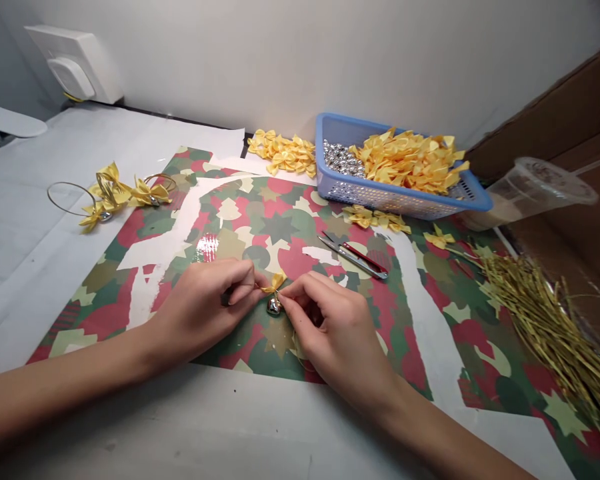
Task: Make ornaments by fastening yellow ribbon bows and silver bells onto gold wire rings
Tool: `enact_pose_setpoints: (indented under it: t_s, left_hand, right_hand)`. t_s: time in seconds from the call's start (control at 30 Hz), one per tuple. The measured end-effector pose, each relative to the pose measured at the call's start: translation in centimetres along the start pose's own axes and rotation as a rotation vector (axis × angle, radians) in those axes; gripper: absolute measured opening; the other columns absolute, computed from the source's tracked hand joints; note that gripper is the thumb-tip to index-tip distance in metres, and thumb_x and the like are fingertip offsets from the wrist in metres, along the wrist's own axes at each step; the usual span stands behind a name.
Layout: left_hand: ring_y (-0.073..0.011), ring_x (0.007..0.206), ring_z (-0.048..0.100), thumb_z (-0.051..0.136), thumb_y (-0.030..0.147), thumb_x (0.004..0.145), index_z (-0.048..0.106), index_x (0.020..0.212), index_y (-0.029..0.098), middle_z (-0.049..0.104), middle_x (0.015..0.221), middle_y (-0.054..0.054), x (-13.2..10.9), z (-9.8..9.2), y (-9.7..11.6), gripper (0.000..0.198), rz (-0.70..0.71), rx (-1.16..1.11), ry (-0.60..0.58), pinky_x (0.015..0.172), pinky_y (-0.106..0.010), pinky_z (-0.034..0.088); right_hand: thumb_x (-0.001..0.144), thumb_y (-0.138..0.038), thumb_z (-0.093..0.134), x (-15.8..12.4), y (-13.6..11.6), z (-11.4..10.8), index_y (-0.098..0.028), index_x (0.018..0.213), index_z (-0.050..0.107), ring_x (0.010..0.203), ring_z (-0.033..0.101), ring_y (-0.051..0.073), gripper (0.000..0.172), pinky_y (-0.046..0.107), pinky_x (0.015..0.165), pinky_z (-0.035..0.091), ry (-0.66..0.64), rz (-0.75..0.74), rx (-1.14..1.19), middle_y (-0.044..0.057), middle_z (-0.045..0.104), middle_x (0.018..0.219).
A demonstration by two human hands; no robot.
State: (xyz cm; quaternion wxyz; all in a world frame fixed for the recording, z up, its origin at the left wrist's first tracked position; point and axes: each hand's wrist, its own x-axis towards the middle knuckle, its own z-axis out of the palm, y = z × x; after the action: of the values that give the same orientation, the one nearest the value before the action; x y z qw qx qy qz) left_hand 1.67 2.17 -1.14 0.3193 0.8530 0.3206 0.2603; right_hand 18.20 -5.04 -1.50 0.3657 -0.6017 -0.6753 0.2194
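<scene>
Above the patterned paper, my left hand (pixel 213 300) is closed, its fingertips pinching the left side of a small yellow ribbon bow (pixel 277 281). A round silver jingle bell (pixel 274 307) hangs just under that bow. From the right, my right hand (pixel 337 327) pinches a thin gold cord beside the bow and bell. Part of the cord curves below my right fingers; the rest is hidden by the hand. Behind my right hand lies a pair of thread snips (pixel 355 255) with a red handle, its blades apart.
A blue basket (pixel 405 206) holds silver bells (pixel 343 159) and yellow bows (pixel 410 160). More bows (pixel 285 153) lie beside it. Finished-looking gold loops with bows (pixel 113 193) lie at left. Gold cords (pixel 555 313) and a tilted clear plastic cup (pixel 535 190) are at right.
</scene>
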Motion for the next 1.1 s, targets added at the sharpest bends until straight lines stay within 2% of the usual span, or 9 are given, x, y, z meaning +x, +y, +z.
enact_pose_setpoints:
  t_s: [0.3,0.5,0.63,0.8,1.1]
  left_hand:
    - [-0.0115,0.073,0.068,0.051,0.007,0.081,0.025,0.06,0.02,0.059,0.06,0.004,-0.27,-0.04,-0.05,0.036,0.048,0.035,0.018,0.052,-0.016,0.039]
    - [-0.0093,0.061,0.054,0.056,0.013,0.079,0.047,0.082,0.019,0.057,0.071,0.004,-0.29,0.19,0.34,0.011,0.051,0.199,0.064,0.054,-0.019,0.042]
    - [-0.0117,0.065,0.053,0.058,0.019,0.082,0.054,0.08,0.017,0.057,0.071,0.002,-0.08,0.25,0.44,0.004,0.049,0.273,0.057,0.058,-0.022,0.042]
    - [-0.0125,0.067,0.053,0.055,0.019,0.085,0.059,0.076,0.017,0.057,0.068,0.002,0.13,0.12,0.25,0.01,0.053,0.287,0.028,0.059,-0.023,0.041]
    - [-0.0119,0.062,0.048,0.054,0.019,0.086,0.058,0.073,0.017,0.05,0.064,0.003,0.43,-0.25,0.19,0.014,0.0,0.255,-0.022,0.057,-0.024,0.037]
  right_hand:
    - [0.085,-0.006,0.049,0.04,0.22,0.2,-0.017,0.069,0.053,0.055,0.047,0.01,0.02,0.022,0.05,0.035,0.018,-0.028,-0.009,-0.001,0.053,0.064]
    - [0.084,-0.006,0.053,0.12,0.41,0.3,-0.015,0.071,0.057,0.055,0.048,0.009,0.017,0.02,0.05,0.037,0.049,-0.063,-0.005,-0.002,0.053,0.063]
    - [0.085,-0.007,0.054,0.14,0.44,0.45,-0.016,0.07,0.056,0.054,0.048,0.009,0.017,0.021,0.049,0.036,0.066,-0.075,-0.021,-0.002,0.054,0.063]
    - [0.086,-0.01,0.053,0.18,0.67,0.7,-0.017,0.071,0.056,0.054,0.048,0.01,0.016,0.021,0.05,0.038,0.096,-0.092,-0.031,-0.002,0.053,0.062]
    - [0.086,-0.009,0.053,0.15,0.81,0.7,-0.016,0.072,0.058,0.055,0.048,0.009,0.016,0.02,0.05,0.038,0.108,-0.108,-0.03,-0.001,0.053,0.062]
